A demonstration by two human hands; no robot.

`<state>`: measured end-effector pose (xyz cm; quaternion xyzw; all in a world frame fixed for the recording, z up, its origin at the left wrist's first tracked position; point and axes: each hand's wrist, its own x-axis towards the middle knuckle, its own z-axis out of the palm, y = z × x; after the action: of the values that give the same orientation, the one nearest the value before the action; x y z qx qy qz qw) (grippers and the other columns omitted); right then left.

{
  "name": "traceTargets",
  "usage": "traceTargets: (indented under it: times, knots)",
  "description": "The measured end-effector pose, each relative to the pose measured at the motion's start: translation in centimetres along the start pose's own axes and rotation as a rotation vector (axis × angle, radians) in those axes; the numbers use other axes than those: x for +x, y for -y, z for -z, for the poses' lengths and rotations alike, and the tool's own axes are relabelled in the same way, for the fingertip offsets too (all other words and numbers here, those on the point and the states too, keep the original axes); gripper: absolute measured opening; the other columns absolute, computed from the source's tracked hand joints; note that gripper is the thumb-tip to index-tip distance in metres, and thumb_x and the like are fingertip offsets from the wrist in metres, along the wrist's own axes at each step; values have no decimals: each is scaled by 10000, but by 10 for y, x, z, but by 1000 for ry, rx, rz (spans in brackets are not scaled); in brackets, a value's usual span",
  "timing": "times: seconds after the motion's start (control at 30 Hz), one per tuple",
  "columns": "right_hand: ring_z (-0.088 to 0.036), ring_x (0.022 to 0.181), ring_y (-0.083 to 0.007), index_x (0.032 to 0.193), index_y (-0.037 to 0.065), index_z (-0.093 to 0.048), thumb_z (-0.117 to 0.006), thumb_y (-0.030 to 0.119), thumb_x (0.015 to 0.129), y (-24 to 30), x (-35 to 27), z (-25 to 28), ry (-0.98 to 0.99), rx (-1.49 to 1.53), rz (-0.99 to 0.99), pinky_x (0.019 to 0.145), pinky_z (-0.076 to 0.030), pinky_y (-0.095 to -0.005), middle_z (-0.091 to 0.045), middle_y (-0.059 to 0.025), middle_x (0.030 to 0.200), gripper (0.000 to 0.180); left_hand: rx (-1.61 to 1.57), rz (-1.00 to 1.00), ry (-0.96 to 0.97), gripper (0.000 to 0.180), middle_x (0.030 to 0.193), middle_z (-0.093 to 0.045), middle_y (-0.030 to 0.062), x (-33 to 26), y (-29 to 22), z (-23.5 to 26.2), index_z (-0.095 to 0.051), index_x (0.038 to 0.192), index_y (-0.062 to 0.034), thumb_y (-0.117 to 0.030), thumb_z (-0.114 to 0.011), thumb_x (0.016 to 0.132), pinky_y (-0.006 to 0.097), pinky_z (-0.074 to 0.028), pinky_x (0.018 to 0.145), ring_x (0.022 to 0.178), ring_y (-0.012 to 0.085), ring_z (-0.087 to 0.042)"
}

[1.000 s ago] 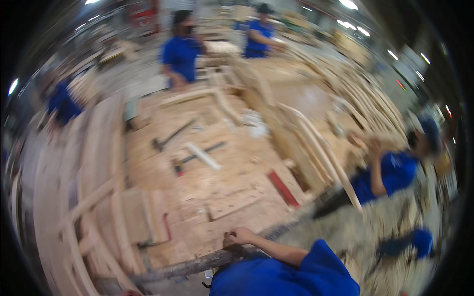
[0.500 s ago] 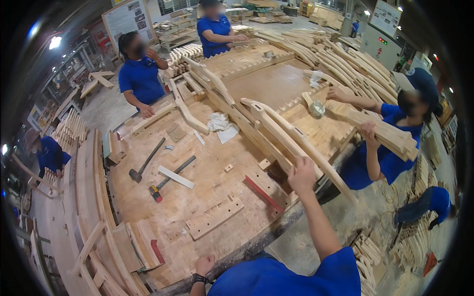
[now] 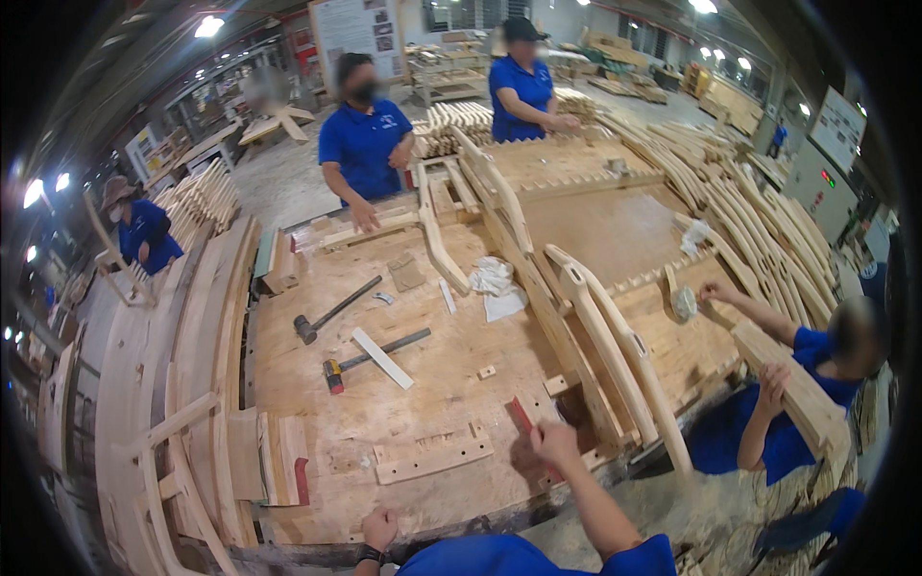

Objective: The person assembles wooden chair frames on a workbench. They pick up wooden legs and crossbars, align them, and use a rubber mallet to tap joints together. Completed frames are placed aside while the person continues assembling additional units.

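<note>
My left hand (image 3: 379, 528) is curled into a loose fist at the bench's near edge and shows nothing in it. Over the red-edged wooden block (image 3: 521, 415) hovers or rests my right hand (image 3: 555, 444), fingers closed; whether they hold anything is hidden. Between my hands lies a drilled wooden strip (image 3: 434, 460). Two long curved wooden pieces (image 3: 615, 350) lean across the rail, right of my right hand. A red-and-black mallet (image 3: 333, 375) lies with its handle under a pale flat strip (image 3: 382, 358). Another dark mallet (image 3: 305, 329) lies behind it.
The workbench (image 3: 432, 317) also carries a white cloth (image 3: 497, 288) and a tall wooden rail (image 3: 538, 298). Co-workers in blue stand at the far side; one at right holds wooden boards (image 3: 792, 389). Long planks (image 3: 144, 384) line the left, and curved parts (image 3: 768, 216) are piled at back right.
The view has turned left, shifting the scene rightward. My right hand has left the curved pieces and is over the red-edged block. A far co-worker has lowered a hand from the face.
</note>
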<state>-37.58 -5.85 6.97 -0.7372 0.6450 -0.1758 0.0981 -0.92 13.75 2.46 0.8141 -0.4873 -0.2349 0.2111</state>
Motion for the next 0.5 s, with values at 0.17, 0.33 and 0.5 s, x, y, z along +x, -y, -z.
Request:
traceTargets:
  times: [0.17, 0.33, 0.5]
  knots:
    - [-667, 671, -359, 759, 99, -654, -643, 304, 823, 21, -3, -34, -8, 147, -41, 628, -534, -457, -674, -141, 706, 215, 219, 69, -140, 258, 721, -655, 192, -6, 31, 32, -663, 726, -57, -282, -580, 820, 518, -509, 722, 733, 401, -640]
    - [-663, 678, -368, 767, 74, -624, -585, 296, 858, 2, 1, -36, -155, 83, -76, 629, -522, -488, -672, -155, 722, 243, 202, 270, -232, 272, 826, -663, 203, -7, 44, 27, -642, 780, -33, -295, -576, 805, 510, -502, 759, 824, 406, -629]
    - [-656, 698, -388, 778, 69, -624, -563, 303, 867, -5, 2, -41, -209, 59, -106, 658, -520, -513, -666, -174, 737, 258, 457, 748, -410, 401, 1201, -562, 218, -6, 40, 6, -583, 1080, -35, -336, -562, 816, 525, -460, 877, 1065, 384, -559]
